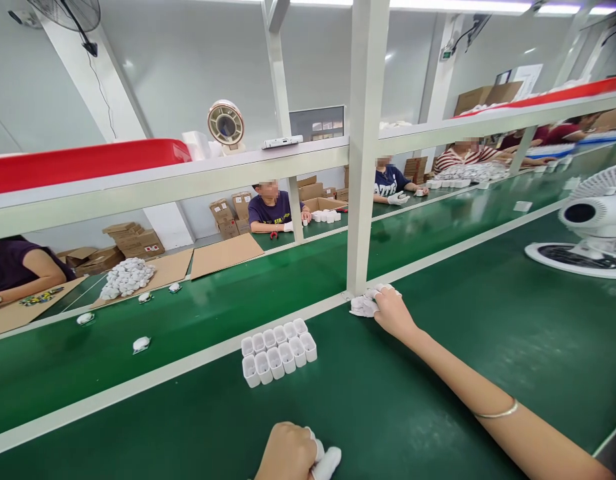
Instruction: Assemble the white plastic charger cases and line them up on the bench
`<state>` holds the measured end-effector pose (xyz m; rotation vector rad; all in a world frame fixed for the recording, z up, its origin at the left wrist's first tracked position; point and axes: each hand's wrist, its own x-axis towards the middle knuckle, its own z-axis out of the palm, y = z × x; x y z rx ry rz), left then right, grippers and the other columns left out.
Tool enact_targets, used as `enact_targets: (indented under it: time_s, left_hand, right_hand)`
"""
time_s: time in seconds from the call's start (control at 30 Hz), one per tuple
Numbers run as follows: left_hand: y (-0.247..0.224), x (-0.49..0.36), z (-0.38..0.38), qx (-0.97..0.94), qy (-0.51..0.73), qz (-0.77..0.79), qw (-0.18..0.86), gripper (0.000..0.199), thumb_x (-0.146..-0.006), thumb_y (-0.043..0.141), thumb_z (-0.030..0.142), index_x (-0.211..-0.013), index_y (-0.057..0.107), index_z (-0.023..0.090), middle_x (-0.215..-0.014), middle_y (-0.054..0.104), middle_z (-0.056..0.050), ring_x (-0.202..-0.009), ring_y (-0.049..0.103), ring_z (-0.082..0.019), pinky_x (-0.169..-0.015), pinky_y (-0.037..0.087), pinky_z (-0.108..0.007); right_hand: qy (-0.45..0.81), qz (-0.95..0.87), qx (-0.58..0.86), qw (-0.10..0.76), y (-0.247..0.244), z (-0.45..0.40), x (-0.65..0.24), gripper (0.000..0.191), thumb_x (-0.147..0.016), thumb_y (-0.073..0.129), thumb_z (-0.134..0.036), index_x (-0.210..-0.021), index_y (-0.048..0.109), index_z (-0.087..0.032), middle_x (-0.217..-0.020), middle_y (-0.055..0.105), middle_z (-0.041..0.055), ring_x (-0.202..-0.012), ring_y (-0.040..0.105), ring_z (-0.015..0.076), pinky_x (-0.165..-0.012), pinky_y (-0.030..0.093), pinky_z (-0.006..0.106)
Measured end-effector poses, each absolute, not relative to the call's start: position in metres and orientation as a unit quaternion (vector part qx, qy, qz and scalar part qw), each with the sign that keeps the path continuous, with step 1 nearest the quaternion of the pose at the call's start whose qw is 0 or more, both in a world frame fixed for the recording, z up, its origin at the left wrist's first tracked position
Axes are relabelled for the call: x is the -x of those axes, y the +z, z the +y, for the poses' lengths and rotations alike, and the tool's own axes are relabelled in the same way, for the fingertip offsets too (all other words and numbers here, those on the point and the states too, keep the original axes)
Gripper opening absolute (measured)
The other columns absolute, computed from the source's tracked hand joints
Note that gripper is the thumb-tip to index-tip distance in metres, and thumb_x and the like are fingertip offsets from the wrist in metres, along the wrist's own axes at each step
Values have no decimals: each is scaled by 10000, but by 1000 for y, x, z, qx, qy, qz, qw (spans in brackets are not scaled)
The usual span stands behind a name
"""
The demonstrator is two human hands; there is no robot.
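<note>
My right hand reaches out to the foot of the white post, its fingertips closed on a crumpled white cloth-like bundle. Its fingers partly cover the bundle, so the exact kind is unclear. Near the bottom edge, my left hand is curled closed over the green surface, with white finger covers on some fingers. Whatever it may hold is hidden. Between the hands and farther left, two rows of small white open-topped cups stand side by side.
A white post rises from the bench divider. Beyond it runs a green conveyor belt carrying several small white pieces. A white fan stands at right. Several co-workers sit opposite, near a white pile. A shelf crosses overhead.
</note>
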<state>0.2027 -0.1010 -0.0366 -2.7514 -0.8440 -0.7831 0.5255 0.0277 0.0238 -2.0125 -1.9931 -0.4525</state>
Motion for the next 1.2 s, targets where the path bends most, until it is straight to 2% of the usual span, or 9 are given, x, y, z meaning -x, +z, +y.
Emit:
enact_targets:
  time_s: [0.3,0.4,0.47,0.53,0.63,0.7,0.8,0.93,1.2]
  left_hand:
    - [-42,-203,-99,917,-260,-293,76,641,-970,313,421,-398,443,159,-360,487,-8,-324,336,-80,-443,123,-302]
    - [-45,-202,-97,919,-269,-278,81,644,-966,303,427,-400,469,169,-360,492,-10,-323,345,-88,-435,127,-305]
    - [-47,-202,-96,922,-259,-275,84,634,-959,326,445,-411,495,175,-369,498,-9,-329,358,-90,-433,131,-307]
    - [-48,-202,-96,925,-236,-286,83,636,-949,349,487,-419,515,178,-380,500,-7,-337,368,-88,-434,130,-311]
    - [-47,-202,-99,930,-202,-299,67,657,-933,334,571,-449,554,186,-398,513,-4,-360,402,-89,-436,122,-317]
    - [-46,-201,-101,933,-186,-304,53,657,-924,321,609,-481,572,193,-419,538,4,-392,449,-90,-438,129,-310]
    - [-46,-200,-100,934,-164,-313,44,629,-904,348,631,-509,572,195,-454,578,17,-440,511,-91,-434,146,-296]
    - [-47,-198,-98,935,-127,-327,49,529,-878,438,584,-544,576,197,-494,616,22,-470,557,-99,-422,139,-287]
    - [-47,-201,-98,939,-91,-327,46,404,-825,541,506,-559,577,204,-501,631,18,-452,563,-111,-406,137,-281]
  right_hand:
    - [-182,-717,665,99,27,26,-521,202,-764,473,-29,-852,641,-97,-944,612,167,-904,515,264,-697,343,335]
    - [-189,-717,664,93,25,26,-523,148,-876,533,-189,-974,617,-115,-999,603,117,-886,541,216,-743,419,337]
    - [-193,-716,664,95,24,26,-525,264,-915,556,-335,-1082,589,-134,-1086,589,95,-918,567,196,-798,469,361]
    - [-197,-719,659,98,23,26,-527,307,-924,554,-387,-1119,580,-152,-1138,582,88,-959,579,193,-841,487,382]
    - [-203,-733,641,98,22,27,-529,217,-913,564,-301,-1042,611,-133,-1032,619,78,-907,590,200,-811,486,383]
    - [-213,-743,627,99,19,30,-531,100,-842,576,-152,-881,645,-91,-875,634,110,-856,587,245,-768,464,385]
    - [-229,-751,608,114,11,39,-535,113,-728,566,-32,-772,660,-77,-832,638,168,-870,572,310,-721,429,393]
    - [-265,-737,609,124,-5,50,-545,99,-750,587,-70,-794,672,-95,-823,633,152,-837,560,305,-633,397,370]
    - [-269,-700,652,112,-15,54,-554,101,-792,599,-148,-828,687,-114,-902,632,174,-863,561,313,-640,386,353]
